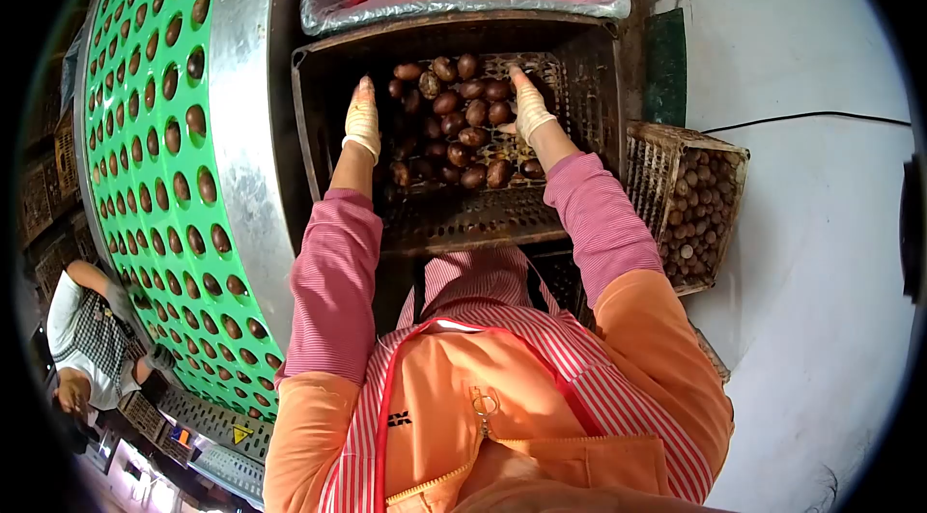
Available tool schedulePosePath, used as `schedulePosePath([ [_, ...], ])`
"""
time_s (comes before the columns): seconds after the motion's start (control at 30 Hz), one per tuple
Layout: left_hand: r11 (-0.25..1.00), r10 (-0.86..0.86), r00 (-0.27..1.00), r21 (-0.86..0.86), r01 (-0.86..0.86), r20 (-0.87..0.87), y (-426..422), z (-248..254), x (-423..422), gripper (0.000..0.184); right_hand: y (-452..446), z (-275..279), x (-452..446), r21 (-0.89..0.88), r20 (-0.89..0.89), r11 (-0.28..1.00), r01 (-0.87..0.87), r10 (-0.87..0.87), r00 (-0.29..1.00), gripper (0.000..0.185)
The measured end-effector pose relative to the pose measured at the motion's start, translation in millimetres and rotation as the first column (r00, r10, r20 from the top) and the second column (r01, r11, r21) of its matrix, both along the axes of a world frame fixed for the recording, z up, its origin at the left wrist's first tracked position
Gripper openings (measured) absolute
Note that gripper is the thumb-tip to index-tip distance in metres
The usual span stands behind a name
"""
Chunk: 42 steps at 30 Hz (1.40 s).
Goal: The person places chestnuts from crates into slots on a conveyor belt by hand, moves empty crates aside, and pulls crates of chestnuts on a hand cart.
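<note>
Where a crate (463,229) holds brown ovals (447,103), both hands (362,119) (530,107) flank them.

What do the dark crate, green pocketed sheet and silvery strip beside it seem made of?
Dark crate: probably moulded plastic, grimy, judging by its perforated wall.
Green sheet: perhaps plastic or painted metal; glossy, evenly coloured.
Silvery strip: apparently bare metal, scuffed, with grey reflections.

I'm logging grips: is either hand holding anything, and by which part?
Nothing appears held: left hand and right hand, both open, flank the brown oval things in the crate.
</note>
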<state>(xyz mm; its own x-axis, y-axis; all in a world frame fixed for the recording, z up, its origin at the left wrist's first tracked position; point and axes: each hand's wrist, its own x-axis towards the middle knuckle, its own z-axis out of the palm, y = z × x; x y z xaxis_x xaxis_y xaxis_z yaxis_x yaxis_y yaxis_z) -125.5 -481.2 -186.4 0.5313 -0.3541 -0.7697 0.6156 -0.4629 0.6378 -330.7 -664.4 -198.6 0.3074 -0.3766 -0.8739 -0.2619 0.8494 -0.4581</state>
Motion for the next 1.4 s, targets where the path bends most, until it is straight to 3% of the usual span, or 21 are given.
schedulePosePath([
  [0.1, 0.999, 0.006, 0.999, 0.042, -0.003, -0.053, -5.9, -31.2, 8.5, 0.089, -6.8, -23.0, 18.0, 0.125, 0.09, 0.992, -0.004, -0.008, 0.996, 0.09],
  [0.17, 0.997, -0.056, 0.994, 0.04, 0.06, -0.09, -3.6, -45.9, 14.1, 0.089, -7.1, -25.8, 28.6, 0.082, 0.084, 0.992, -0.093, 0.086, 0.993, 0.089],
  [0.27, 0.995, -0.062, 0.976, -0.09, 0.043, -0.21, 0.6, -63.8, 21.4, 0.09, -17.3, -41.6, 29.0, 0.167, 0.077, 0.978, -0.123, 0.112, 0.991, 0.087],
  [0.37, 0.983, -0.013, 0.963, -0.177, -0.037, -0.269, -11.7, -55.1, 15.4, 0.094, -14.2, -32.2, 42.8, 0.135, 0.076, 0.971, -0.197, 0.188, 0.979, 0.087],
  [0.5, 0.967, -0.049, 0.916, -0.25, -0.057, -0.398, -11.4, -62.7, 20.9, 0.095, -15.3, -23.2, 55.6, 0.186, 0.203, 0.939, -0.289, 0.251, 0.947, 0.09],
  [0.57, 0.955, -0.069, 0.884, -0.286, -0.075, -0.461, -9.7, -63.5, 20.9, 0.091, -1.9, -10.7, 68.3, 0.242, 0.164, 0.939, -0.243, 0.207, 0.964, 0.088],
  [0.6, 0.936, -0.061, 0.813, -0.316, -0.154, -0.579, -4.1, -90.0, 22.4, 0.083, 6.7, -6.5, 75.2, 0.308, 0.136, 0.932, -0.19, 0.155, 0.979, 0.087],
  [0.67, 0.924, -0.109, 0.841, -0.367, -0.111, -0.53, -11.5, -81.8, 19.7, 0.073, 25.5, -14.4, 89.8, 0.394, 0.06, 0.917, -0.068, 0.048, 0.997, 0.078],
  [0.7, 0.923, -0.18, 0.828, -0.381, -0.044, -0.532, -10.7, -76.4, 24.8, 0.069, 29.0, -18.6, 91.4, 0.413, 0.127, 0.906, -0.093, 0.044, 0.991, 0.074],
  [0.77, 0.919, -0.218, 0.899, -0.391, 0.058, -0.379, -15.0, -67.4, 21.3, 0.068, 30.1, -26.6, 96.6, 0.441, 0.263, 0.886, -0.146, 0.027, 0.964, 0.068],
  [0.8, 0.935, -0.145, 0.969, -0.349, 0.068, -0.199, -27.3, -47.7, 10.4, 0.069, 28.4, -24.9, 98.0, 0.455, 0.276, 0.874, -0.168, 0.041, 0.96, 0.061],
  [0.83, 0.941, -0.196, 0.968, -0.307, 0.14, -0.16, -31.1, -44.6, 9.6, 0.073, 27.8, -28.5, 100.7, 0.46, 0.258, 0.871, -0.171, 0.053, 0.965, 0.06],
  [0.93, 0.977, -0.12, 0.984, -0.193, 0.093, -0.134, -41.8, -33.6, 0.8, 0.064, 26.8, -25.5, 107.5, 0.441, 0.174, 0.886, -0.144, 0.073, 0.982, 0.055],
  [1.0, 0.981, -0.105, 0.991, -0.174, 0.089, -0.086, -41.9, -34.0, -1.6, 0.059, 30.1, -21.4, 104.9, 0.403, 0.24, 0.902, -0.157, 0.061, 0.969, 0.052],
  [1.1, 0.956, -0.078, 0.997, -0.284, 0.072, -0.01, -31.8, -46.7, -10.4, 0.047, 36.6, -13.4, 99.6, 0.383, 0.272, 0.911, -0.156, 0.05, 0.961, 0.048],
  [1.17, 0.939, -0.061, 0.997, -0.336, 0.076, 0.054, -24.8, -53.1, -18.3, 0.044, 47.0, -0.5, 97.3, 0.286, 0.156, 0.956, -0.07, 0.026, 0.987, 0.044],
  [1.23, 0.955, -0.145, 0.939, -0.204, 0.215, 0.311, -16.5, -22.0, -24.3, 0.042, 51.0, 3.3, 90.5, 0.308, 0.171, 0.945, -0.11, 0.059, 0.984, 0.041],
  [1.27, 0.95, -0.142, 0.939, -0.225, 0.218, 0.312, -13.8, -15.0, -28.8, 0.043, 52.8, 10.5, 86.4, 0.312, 0.217, 0.94, -0.141, 0.074, 0.973, 0.04],
  [1.33, 0.943, -0.186, 0.917, -0.197, 0.267, 0.353, -2.6, 21.5, -32.9, 0.041, 62.7, 35.3, 80.0, 0.28, 0.118, 0.956, -0.091, 0.06, 0.991, 0.04],
  [1.37, 0.938, -0.239, 0.892, -0.146, 0.314, 0.384, 2.8, 53.8, -36.8, 0.04, 67.4, 51.7, 74.6, 0.214, 0.145, 0.968, -0.128, 0.098, 0.985, 0.04],
  [1.4, 0.931, -0.195, 0.91, -0.223, 0.289, 0.366, 7.2, 54.4, -42.7, 0.043, 70.6, 66.3, 73.0, 0.244, 0.222, 0.957, -0.158, 0.104, 0.969, 0.042],
])
